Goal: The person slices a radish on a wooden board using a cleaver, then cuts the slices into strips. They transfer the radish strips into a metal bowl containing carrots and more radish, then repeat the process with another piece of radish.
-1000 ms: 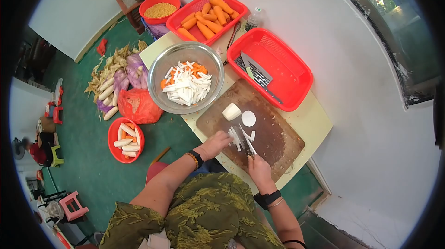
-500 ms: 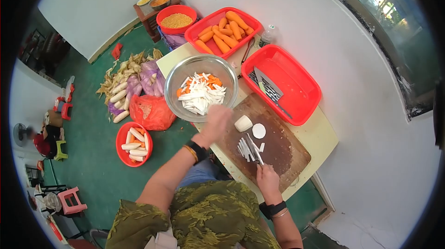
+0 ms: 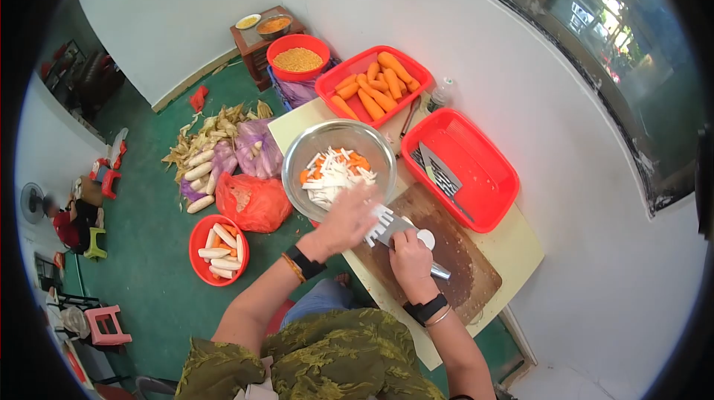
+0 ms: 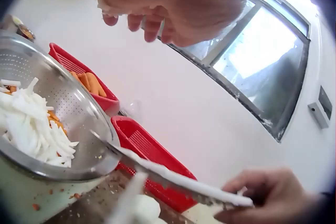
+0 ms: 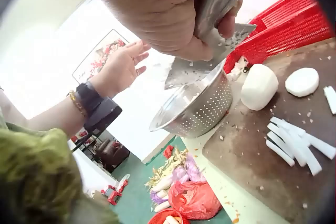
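My right hand grips a kitchen knife, blade tilted toward the metal colander. White radish strips lie along the blade. My left hand, blurred in the head view, is raised over the colander's near rim; its fingers are loosely spread and hold nothing. Inside the colander lie white strips and orange carrot pieces. On the brown cutting board are a radish chunk, a round slice and several cut strips.
Behind the board, a red basket holds another knife. A second red basket contains carrots, with a bottle beside it. On the floor stand a red tub of radishes and a red bag.
My left hand has moved from the board up to the colander's rim. My right hand has lifted the knife from the board toward the colander, with strips now on its blade. The head view has shifted.
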`<state>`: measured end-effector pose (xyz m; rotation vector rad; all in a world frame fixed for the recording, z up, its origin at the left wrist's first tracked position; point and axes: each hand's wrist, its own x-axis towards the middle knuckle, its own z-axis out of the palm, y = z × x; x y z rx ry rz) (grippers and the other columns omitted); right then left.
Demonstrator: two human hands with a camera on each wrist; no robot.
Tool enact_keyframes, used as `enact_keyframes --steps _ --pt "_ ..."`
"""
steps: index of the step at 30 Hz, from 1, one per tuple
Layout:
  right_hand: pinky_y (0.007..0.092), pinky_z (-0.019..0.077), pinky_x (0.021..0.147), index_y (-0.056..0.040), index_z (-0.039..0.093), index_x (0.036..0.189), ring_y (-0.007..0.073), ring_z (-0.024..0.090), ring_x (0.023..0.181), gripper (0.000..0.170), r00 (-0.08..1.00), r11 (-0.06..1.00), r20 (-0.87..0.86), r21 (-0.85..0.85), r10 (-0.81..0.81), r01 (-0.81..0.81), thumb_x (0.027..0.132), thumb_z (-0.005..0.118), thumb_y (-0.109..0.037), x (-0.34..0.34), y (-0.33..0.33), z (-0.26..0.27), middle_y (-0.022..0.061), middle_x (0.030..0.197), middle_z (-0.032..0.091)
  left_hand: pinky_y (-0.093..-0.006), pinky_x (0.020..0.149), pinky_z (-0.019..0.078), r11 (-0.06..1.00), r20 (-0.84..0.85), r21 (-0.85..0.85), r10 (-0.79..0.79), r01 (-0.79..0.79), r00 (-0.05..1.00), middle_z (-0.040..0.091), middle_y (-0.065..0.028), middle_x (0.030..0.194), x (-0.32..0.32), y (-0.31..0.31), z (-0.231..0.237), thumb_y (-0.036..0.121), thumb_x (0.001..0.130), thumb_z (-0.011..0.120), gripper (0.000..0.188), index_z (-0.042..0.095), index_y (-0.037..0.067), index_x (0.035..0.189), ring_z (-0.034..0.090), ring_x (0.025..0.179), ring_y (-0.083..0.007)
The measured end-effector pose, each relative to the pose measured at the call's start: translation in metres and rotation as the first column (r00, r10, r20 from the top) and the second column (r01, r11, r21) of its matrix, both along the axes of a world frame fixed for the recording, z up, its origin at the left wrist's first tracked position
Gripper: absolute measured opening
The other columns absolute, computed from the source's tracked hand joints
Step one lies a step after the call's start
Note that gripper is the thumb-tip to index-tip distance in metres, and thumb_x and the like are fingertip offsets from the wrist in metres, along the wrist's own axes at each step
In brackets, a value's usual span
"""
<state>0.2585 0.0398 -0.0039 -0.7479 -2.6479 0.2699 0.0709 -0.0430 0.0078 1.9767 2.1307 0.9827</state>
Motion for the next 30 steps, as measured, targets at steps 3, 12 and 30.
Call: enact_keyframes --steps 3,12,30 --pt "0.0393 0.0513 0.054 -0.0081 0.056 0.082 0.0285 0.062 0.064 0.014 0.998 0.999 -0.052 0.026 0.038 -0.036 0.073 0.065 -0.012 -0.024 0.005 0.000 0.0096 0.081 0.054 -0.0597 0.109 0.0207 0.977 -0.084 -0.124 -0.183 0.172 0.980 0.036 -0.0128 0.148 0.002 -0.009 -0.012 0.032 0.093 0.051 0.046 0.048 0.013 0.135 0.030 0.137 -0.0383" --pt "0.0403 0.0518 0.056 -0.0103 0.056 0.080 0.0293 0.062 0.067 0.018 0.998 0.992 0.019 0.107 0.060 -0.062 0.069 0.071 -0.011 -0.065 0.016 -0.012 0.0090 0.082 0.054 -0.0603 0.111 0.0136 0.931 -0.040 -0.336 -0.165 0.143 0.985 0.034 -0.0077 0.150 -0.045 0.000 -0.038 0.036 0.097 0.041 0.042 0.048 0.022 0.136 0.021 0.142 -0.0345" --pt "0.0353 0.0510 0.053 -0.0121 0.053 0.076 0.0241 0.061 0.061 0.008 0.988 0.961 0.111 0.244 0.107 -0.131 0.074 0.060 -0.012 -0.060 0.023 -0.010 0.0059 0.075 0.052 -0.0471 0.104 0.0370 0.919 -0.104 -0.046 -0.394 0.391 0.913 0.051 -0.0183 0.131 -0.079 0.029 -0.026 0.028 0.084 0.063 0.040 0.059 0.007 0.118 0.044 0.125 -0.0402"
